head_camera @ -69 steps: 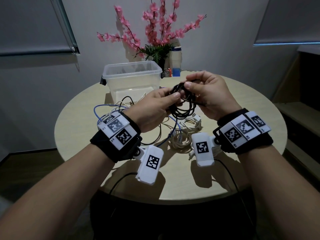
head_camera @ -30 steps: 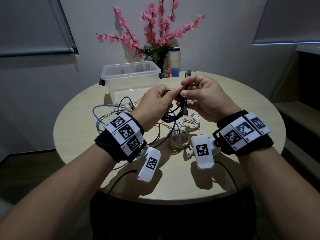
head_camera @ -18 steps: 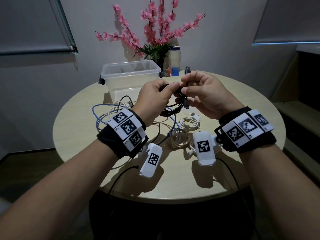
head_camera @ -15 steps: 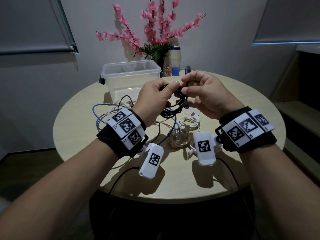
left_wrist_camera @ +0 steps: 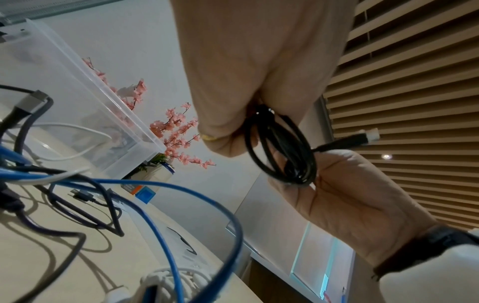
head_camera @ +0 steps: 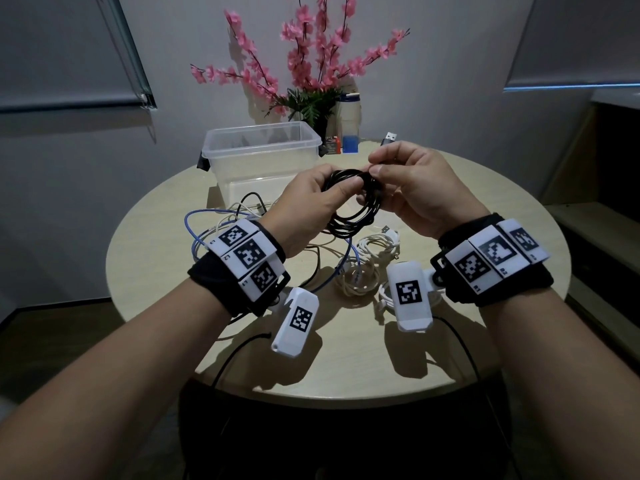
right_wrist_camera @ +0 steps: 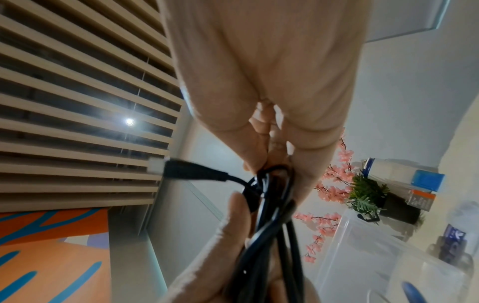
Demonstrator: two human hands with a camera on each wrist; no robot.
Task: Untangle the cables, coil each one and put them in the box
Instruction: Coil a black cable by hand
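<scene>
A black cable (head_camera: 351, 211) is wound into a small coil, which I hold up over the round table between both hands. My left hand (head_camera: 343, 188) pinches the coil's left side, thumb on top. My right hand (head_camera: 377, 164) pinches the cable's free end at the top of the coil, and its USB plug (head_camera: 389, 137) sticks up past the fingers. In the left wrist view the coil (left_wrist_camera: 282, 147) hangs between both hands with the plug (left_wrist_camera: 362, 139) pointing right. In the right wrist view the end loops over the coil (right_wrist_camera: 272, 215). The clear box (head_camera: 259, 147) stands behind.
On the table (head_camera: 156, 271) under my hands lies a tangle: a blue cable (head_camera: 194, 233), thin black cable, a white coil (head_camera: 377, 242) and a beige coil (head_camera: 356, 282). A vase of pink flowers (head_camera: 311, 64) and a bottle (head_camera: 349, 123) stand at the back edge.
My right hand has brought the cable's plug end up over the coil, and it has shifted slightly right. My left hand has kept its hold, and the coil hangs rounder now.
</scene>
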